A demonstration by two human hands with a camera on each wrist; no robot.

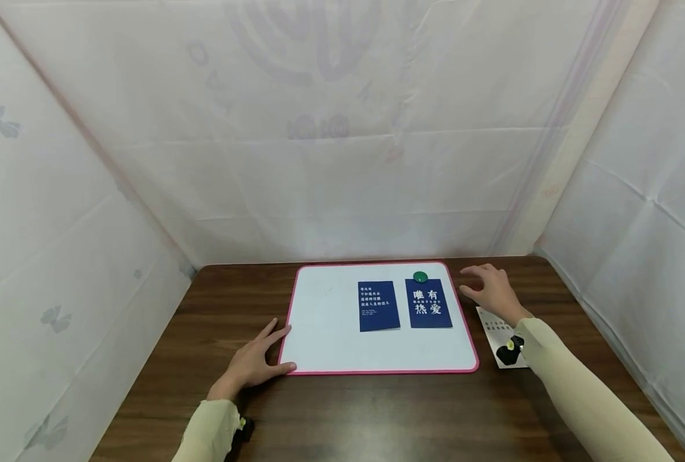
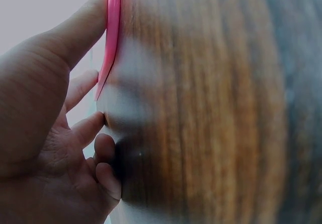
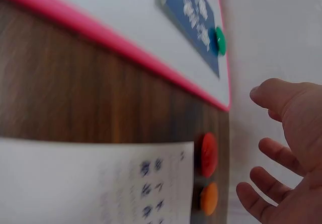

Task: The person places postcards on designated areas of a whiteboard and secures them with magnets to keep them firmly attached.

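A whiteboard with a pink frame [image 1: 377,371] lies flat on the brown table [image 1: 377,417]. Two blue cards with white writing lie on it: the left one [image 1: 378,306] bare, the right one [image 1: 428,303] with a green magnet [image 1: 420,277] on its top edge. My left hand [image 1: 258,359] rests flat at the board's near left corner, thumb [image 2: 75,32] against the pink frame [image 2: 111,38]. My right hand [image 1: 489,290] hovers just right of the board's far right corner, fingers loosely bent, holding nothing. Close to the right hand [image 3: 287,148] lie a red magnet [image 3: 208,154] and an orange magnet [image 3: 209,199].
A white printed card [image 1: 495,333] lies on the table right of the board, partly under my right wrist. White sheeting [image 1: 342,160] walls in the table at the back and both sides. Bare wood runs along the near edge.
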